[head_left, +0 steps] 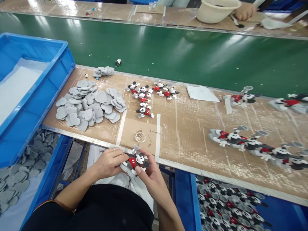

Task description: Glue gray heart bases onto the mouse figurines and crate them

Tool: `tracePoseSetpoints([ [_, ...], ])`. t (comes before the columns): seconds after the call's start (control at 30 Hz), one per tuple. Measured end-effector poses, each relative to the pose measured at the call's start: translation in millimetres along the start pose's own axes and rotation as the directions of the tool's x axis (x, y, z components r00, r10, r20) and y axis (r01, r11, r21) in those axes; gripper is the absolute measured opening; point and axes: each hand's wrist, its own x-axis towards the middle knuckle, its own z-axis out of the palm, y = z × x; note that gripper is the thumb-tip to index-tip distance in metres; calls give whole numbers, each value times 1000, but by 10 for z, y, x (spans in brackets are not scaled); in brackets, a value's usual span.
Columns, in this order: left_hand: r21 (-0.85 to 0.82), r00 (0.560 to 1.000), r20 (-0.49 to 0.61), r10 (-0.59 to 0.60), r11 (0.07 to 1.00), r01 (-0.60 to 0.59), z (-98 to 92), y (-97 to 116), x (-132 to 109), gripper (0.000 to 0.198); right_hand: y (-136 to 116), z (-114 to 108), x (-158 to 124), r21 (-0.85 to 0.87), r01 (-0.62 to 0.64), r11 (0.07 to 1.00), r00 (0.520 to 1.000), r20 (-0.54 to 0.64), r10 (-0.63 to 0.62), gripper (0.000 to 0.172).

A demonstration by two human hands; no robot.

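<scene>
A Mickey Mouse figurine [132,162] in red, black and white is held between my two hands at the table's front edge. My left hand [112,163] grips its grey base side, fingers bent over it. The head end lies between thumb and fingers of my right hand [152,171]. Just beyond my hands, a small clear round dish [140,137] and a thin stick [157,132] rest on a cardboard piece. Several loose figurines [144,110] lie behind the dish. To their left is a heap of grey heart-shaped bases [89,102].
A blue crate [55,77] stands at the left, and another blue bin below holds grey bases [21,183]. Finished-looking figurines [255,144] line the right side. A lower right bin holds many figurines [223,205]. Across the green belt [168,48], a co-worker's hand [245,12] is beside a white tub [216,11].
</scene>
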Motion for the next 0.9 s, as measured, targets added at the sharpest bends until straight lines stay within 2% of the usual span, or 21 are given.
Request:
tracePoseSetpoints([
  [0.1,4,999,-26,-33,999,33,14,0,-4,22,37,22,20,22,18,1000,996,-86,-16,58],
  [0.3,-7,997,-46,-55,998,55,15,7,21,23,-24,27,59,-51,54,997,998,-23,-55,30],
  [0.5,-39,995,-72,-68,997,65,29,5,30,34,-16,16,68,-139,102,985,995,7,-102,29],
  [0.9,26,992,-100,-79,996,82,83,134,22,30,104,-68,-18,-88,-19,996,1000,22,21,32],
])
